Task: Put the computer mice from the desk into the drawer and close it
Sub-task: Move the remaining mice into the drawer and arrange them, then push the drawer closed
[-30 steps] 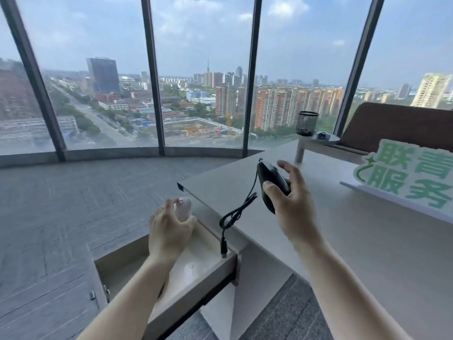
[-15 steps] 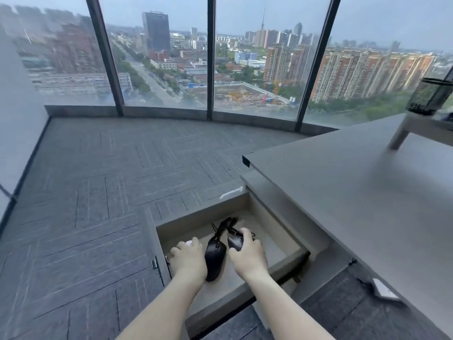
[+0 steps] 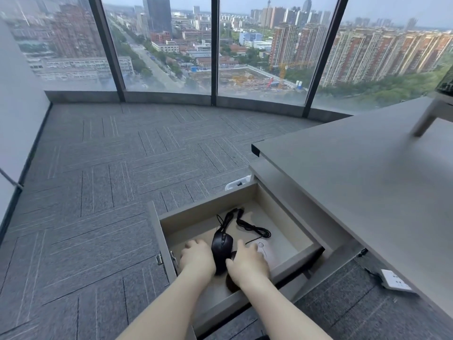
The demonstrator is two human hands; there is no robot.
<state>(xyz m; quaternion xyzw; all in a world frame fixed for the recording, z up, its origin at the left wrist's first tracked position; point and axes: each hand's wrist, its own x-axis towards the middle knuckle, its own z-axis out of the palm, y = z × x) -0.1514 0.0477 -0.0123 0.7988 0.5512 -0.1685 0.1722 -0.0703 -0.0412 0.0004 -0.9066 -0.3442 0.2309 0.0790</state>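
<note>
The drawer [image 3: 291, 225] under the desk [image 3: 367, 173] is pulled out, and both my hands are inside it. A black wired mouse [image 3: 221, 244] lies between them, its cable [image 3: 252, 227] trailing toward the back of the drawer. My left hand [image 3: 196, 257] rests palm down to the left of the mouse with fingers apart; whatever is under it is hidden. My right hand [image 3: 247, 263] lies palm down on the right, thumb against the black mouse. A white mouse [image 3: 266, 251] lies just beyond its fingers. A dark shape shows under my right wrist.
The visible desk top holds only the leg of a small stand [image 3: 426, 119] at the far right. A white power strip [image 3: 396, 280] lies on the grey carpet under the desk. Floor-to-ceiling windows [image 3: 166, 45] curve around the room behind.
One second ago my hands held a white and a black mouse above the drawer. Both have gone down into it; the black mouse now lies on the bottom with its cable spread out.
</note>
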